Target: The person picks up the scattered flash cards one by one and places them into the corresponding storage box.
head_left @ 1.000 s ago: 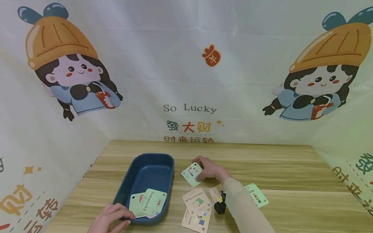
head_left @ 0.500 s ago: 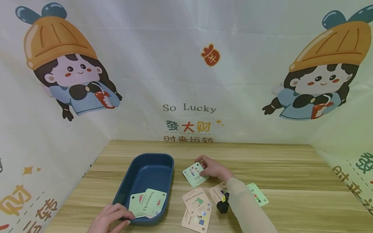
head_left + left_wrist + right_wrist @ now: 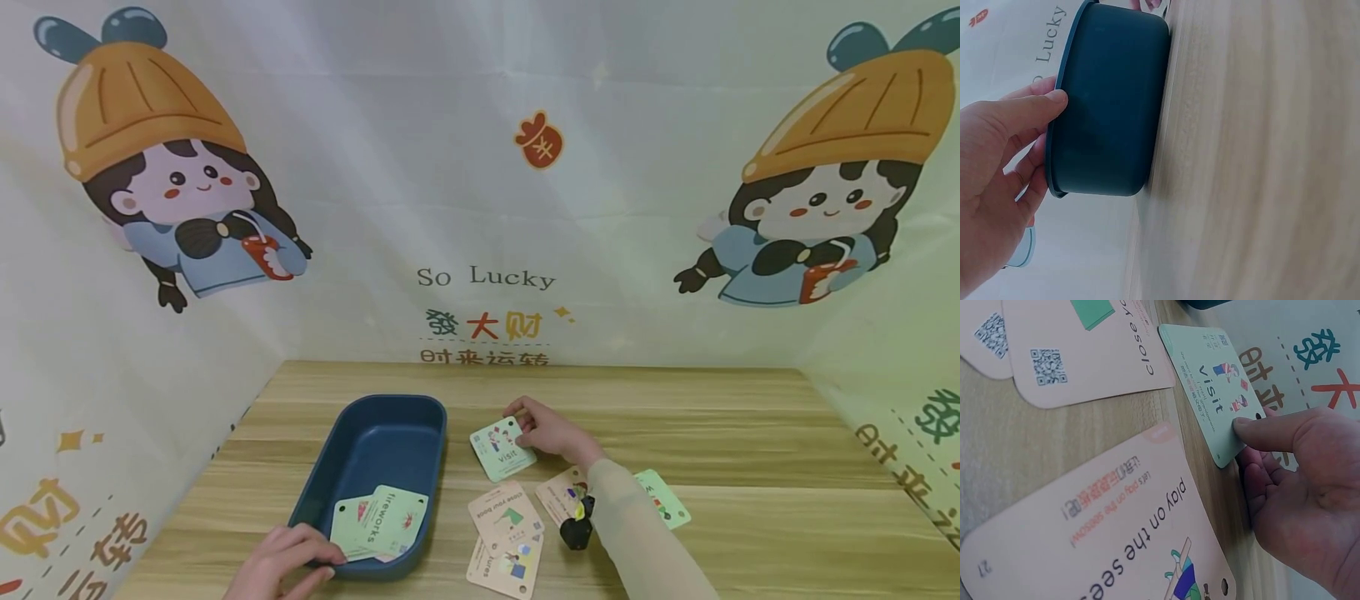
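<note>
My left hand (image 3: 281, 558) holds the near rim of a dark blue plastic bin (image 3: 386, 450). In the left wrist view, the thumb lies on the rim's outer side and the fingers reach behind it. Green cards (image 3: 401, 521), the top one reading "fireworks", lie at the bin's near end. To the right of the bin, my right hand (image 3: 553, 435) pinches a green "visit" card (image 3: 495, 448) by its right edge. In the right wrist view, the thumb presses on the printed face and the fingers are behind, while the card tilts up close over the table.
Nearer than the right hand lie a pink "close your book" card (image 3: 498, 517), overlapping another pink card (image 3: 504, 571), and a pink seesaw card (image 3: 1141, 512). A green card (image 3: 663, 500) sits partly behind the right sleeve. Printed cloth (image 3: 637, 208) hangs behind the wooden table (image 3: 712, 425).
My right hand has shifted slightly right with the green card, and its thumb has moved so that the word "visit" shows. My left hand has stayed on the bin's rim.
</note>
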`<state>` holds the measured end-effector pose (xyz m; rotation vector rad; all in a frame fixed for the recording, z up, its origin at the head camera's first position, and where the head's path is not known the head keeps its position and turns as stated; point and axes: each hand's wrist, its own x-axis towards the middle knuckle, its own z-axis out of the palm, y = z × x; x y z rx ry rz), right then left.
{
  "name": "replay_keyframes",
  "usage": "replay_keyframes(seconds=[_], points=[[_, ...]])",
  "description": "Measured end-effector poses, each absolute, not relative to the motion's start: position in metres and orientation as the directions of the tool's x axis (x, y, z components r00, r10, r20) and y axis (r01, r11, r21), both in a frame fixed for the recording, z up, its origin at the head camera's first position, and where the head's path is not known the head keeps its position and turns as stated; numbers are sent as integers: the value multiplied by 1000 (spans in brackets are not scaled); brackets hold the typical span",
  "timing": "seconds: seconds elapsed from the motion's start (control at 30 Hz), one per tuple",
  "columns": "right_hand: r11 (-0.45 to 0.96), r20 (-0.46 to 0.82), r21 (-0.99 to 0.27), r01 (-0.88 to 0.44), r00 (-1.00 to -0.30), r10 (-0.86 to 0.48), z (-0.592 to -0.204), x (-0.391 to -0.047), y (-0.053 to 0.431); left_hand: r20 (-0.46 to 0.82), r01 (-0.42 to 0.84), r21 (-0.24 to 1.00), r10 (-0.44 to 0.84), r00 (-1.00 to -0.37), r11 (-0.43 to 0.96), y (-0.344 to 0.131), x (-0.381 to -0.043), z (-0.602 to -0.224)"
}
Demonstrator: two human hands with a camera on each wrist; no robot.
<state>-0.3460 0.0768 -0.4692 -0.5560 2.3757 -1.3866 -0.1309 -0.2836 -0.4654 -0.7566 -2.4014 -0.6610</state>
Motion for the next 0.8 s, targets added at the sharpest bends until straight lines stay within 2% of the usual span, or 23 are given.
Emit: replay_keyframes(seconds=[0.53,0.8], points=[[406,-72,-901,-151,-872,-485,-468,-344,78,568,585,308,348,-746,750,-282,-129,-464],[416,-84,-900,-130,-885,-458,-466,-344,76,599,610,292,356,-717,737,-283,-130,-465]])
